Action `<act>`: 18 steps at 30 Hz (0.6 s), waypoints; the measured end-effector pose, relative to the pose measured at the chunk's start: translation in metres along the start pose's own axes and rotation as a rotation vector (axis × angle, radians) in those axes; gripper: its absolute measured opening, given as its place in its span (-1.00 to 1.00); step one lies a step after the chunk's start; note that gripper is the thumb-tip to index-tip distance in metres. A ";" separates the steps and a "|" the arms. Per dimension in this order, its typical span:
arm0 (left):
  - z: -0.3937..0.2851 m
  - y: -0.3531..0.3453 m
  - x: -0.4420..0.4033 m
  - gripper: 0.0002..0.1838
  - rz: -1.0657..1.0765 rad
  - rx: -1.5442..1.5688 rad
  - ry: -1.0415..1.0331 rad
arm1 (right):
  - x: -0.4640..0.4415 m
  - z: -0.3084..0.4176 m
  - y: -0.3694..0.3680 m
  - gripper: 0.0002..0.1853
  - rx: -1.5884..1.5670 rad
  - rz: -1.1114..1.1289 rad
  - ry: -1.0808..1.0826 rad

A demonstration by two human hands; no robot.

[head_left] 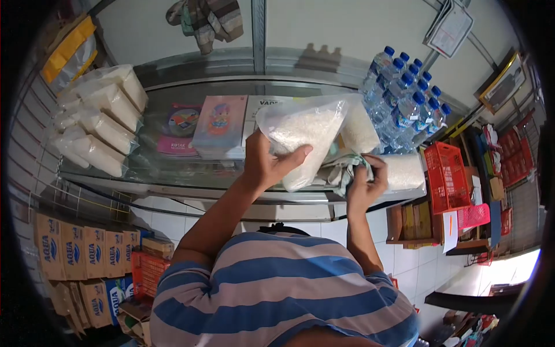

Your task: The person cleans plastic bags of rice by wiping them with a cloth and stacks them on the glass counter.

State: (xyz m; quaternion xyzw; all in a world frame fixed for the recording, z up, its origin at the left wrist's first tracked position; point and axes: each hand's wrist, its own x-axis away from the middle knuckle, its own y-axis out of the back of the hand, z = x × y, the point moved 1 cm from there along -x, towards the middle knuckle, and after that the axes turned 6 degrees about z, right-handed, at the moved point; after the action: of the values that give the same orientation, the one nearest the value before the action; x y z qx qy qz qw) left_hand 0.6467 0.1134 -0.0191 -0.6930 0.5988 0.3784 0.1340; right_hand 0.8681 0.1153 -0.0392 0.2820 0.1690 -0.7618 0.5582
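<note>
A clear plastic bag of rice [309, 130] is tilted above the glass counter [167, 178], and my left hand [267, 165] grips its left side with the thumb across the front. Bunched in the fingers of my right hand [367, 184] is a crumpled pale green and grey cloth [345, 169], close to the bag's lower right. Just behind that hand, one rice bag [402, 172] lies on the counter. Another rice bag [362, 132] is partly hidden by the held one.
Several rice bags [101, 118] are stacked at the counter's left end. Water bottles [404, 104] with blue caps stand at the back right. Books [221, 124] show under the glass. Cardboard boxes [72, 248] are piled low on the left, and a red crate [447, 176] sits on the right.
</note>
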 end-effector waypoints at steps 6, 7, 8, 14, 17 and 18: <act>-0.003 -0.007 0.002 -0.46 -0.108 0.093 -0.139 | -0.038 0.073 -0.013 -0.85 -0.123 -0.041 0.522; 0.000 -0.005 0.005 -0.47 -0.126 0.072 -0.129 | -0.040 0.070 -0.018 -0.84 -0.052 0.042 0.541; 0.003 -0.003 0.004 -0.47 -0.145 0.053 -0.126 | -0.037 0.046 -0.033 -0.80 -0.029 0.004 0.596; 0.006 0.003 0.002 -0.50 -0.232 0.092 -0.049 | -0.019 -0.026 -0.059 -0.85 0.114 0.179 0.336; -0.004 0.016 -0.001 -0.50 -0.206 0.062 -0.046 | -0.025 -0.021 -0.062 -0.85 0.055 0.206 0.200; -0.009 0.017 0.004 -0.51 -0.205 0.026 -0.035 | -0.026 -0.018 -0.055 -0.83 0.072 0.247 0.164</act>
State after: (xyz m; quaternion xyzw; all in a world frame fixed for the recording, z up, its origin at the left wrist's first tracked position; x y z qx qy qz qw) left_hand 0.6343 0.1004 -0.0109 -0.7422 0.5273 0.3668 0.1913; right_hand 0.8264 0.1623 -0.0404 0.3818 0.1506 -0.6673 0.6215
